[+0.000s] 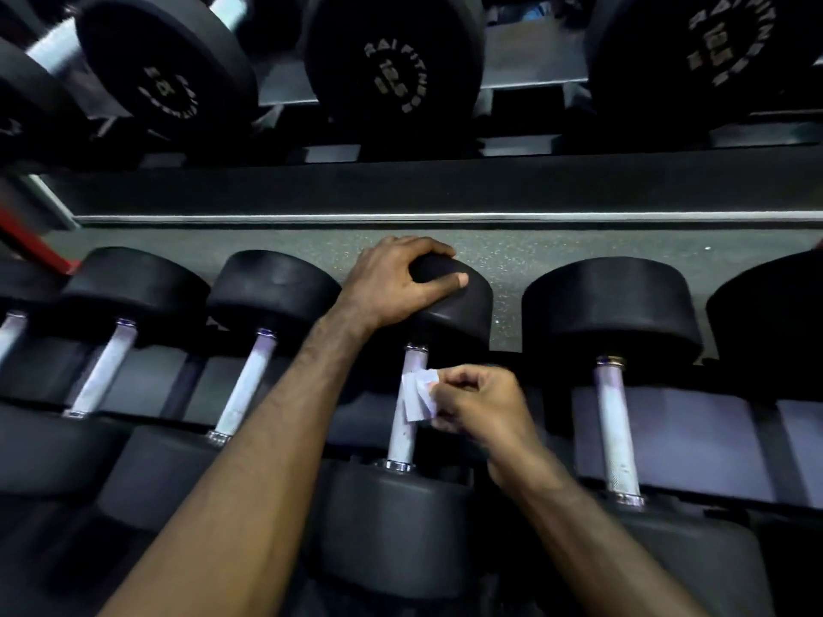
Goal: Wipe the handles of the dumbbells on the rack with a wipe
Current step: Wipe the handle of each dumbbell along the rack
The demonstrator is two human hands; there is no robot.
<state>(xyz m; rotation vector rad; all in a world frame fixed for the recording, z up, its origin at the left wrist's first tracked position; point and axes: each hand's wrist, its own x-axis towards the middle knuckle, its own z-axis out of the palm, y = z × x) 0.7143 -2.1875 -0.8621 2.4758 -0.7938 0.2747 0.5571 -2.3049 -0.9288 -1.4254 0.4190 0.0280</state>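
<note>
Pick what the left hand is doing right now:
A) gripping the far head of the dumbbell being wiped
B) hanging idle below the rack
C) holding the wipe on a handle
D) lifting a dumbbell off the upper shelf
A: the left hand curls over the far head of the dumbbell, while the right hand holds the wipe against its handle.

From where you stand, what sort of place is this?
Most likely a gym's free-weight area: black dumbbells lie in rows on a rack, upper weights read "FITNESS", and the floor is speckled rubber.
</note>
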